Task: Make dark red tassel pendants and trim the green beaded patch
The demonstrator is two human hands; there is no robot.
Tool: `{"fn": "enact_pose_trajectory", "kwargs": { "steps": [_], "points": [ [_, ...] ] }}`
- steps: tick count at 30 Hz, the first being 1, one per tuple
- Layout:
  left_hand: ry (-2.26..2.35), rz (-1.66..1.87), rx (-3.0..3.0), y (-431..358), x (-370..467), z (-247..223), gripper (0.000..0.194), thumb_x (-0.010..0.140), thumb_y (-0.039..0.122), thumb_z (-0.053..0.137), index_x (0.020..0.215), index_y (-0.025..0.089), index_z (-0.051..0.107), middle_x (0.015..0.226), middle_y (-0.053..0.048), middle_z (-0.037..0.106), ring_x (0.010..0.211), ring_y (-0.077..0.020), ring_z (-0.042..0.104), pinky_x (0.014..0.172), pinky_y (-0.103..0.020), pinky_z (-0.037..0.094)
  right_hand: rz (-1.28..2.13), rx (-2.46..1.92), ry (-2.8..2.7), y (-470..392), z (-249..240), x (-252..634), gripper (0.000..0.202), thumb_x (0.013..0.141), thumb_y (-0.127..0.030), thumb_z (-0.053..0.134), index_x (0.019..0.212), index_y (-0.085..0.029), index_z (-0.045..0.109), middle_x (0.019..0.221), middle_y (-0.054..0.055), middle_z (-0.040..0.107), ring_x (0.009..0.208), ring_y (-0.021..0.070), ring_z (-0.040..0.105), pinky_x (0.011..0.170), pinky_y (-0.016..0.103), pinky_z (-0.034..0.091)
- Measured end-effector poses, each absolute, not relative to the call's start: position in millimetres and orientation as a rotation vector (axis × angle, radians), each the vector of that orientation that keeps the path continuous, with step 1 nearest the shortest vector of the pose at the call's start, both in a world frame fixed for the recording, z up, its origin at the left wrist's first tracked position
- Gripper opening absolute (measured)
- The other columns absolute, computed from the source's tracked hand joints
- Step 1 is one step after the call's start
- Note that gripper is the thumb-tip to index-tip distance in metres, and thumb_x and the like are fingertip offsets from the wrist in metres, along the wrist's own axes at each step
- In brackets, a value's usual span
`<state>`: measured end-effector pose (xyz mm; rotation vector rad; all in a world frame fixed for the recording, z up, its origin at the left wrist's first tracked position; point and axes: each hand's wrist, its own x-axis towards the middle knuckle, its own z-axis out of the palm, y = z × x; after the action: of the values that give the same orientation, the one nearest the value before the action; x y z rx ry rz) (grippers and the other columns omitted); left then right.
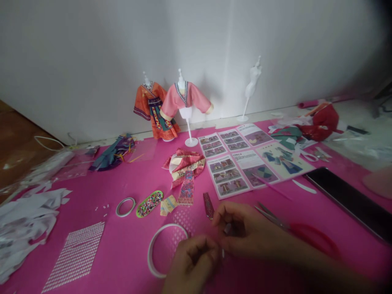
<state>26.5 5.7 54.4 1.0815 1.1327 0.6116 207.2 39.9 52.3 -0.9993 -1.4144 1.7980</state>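
Low in the head view, my left hand is closed, its fingers curled beside a white tape roll. My right hand is closed too, with thumb and fingertips drawn together close to the left. A tiny whitish piece shows between the two hands, too blurred to name. Just beyond the right fingertips lies a dark red patterned strip. Red-handled scissors rest partly under the right forearm, blades apart. Farther off are a patterned fabric strip and a folded red floral cloth.
An instruction sheet and a black phone lie right. Mini mannequins in an orange robe and a pink jacket stand by the wall, with a bare mannequin. Left are a bead tray and a rhinestone sheet.
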Motion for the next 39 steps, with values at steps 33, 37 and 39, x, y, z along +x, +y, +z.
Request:
{"fn": "enact_pose_trajectory", "kwargs": {
  "steps": [33, 37, 39],
  "points": [
    [1.156, 0.789, 0.925, 4, 29, 57, 0.013, 0.065, 0.03, 0.06, 0.064, 0.021, 0.051, 0.053, 0.008, 0.043, 0.051, -0.0098, 0.035, 0.052, -0.024, 0.025, 1.895, -1.018, -1.36, 43, 68, 209, 0.026, 0.063, -0.009, 0.059, 0.086, -0.02, 0.058, 0.069, -0.007, 0.058, 0.059, 0.0079, 0.052, 0.056, 0.021, 0.038],
    [1.124, 0.789, 0.921, 4, 27, 57, 0.011, 0.066, 0.027, 0.06, 0.064, 0.021, 0.051, 0.053, 0.008, 0.044, 0.051, -0.0098, 0.036, 0.052, -0.024, 0.026, 1.917, -1.01, -1.369, 42, 72, 209, 0.027, 0.062, -0.012, 0.063, 0.088, -0.019, 0.061, 0.071, -0.006, 0.058, 0.063, 0.0092, 0.052, 0.058, 0.022, 0.038],
    [1.111, 0.779, 0.927, 4, 27, 59, 0.012, 0.067, 0.027, 0.061, 0.063, 0.021, 0.051, 0.053, 0.007, 0.045, 0.05, -0.0099, 0.037, 0.052, -0.024, 0.026, 1.901, -1.007, -1.387, 42, 73, 209, 0.027, 0.062, -0.012, 0.063, 0.088, -0.019, 0.061, 0.07, -0.006, 0.058, 0.063, 0.0092, 0.052, 0.057, 0.022, 0.038]
  ]
}}
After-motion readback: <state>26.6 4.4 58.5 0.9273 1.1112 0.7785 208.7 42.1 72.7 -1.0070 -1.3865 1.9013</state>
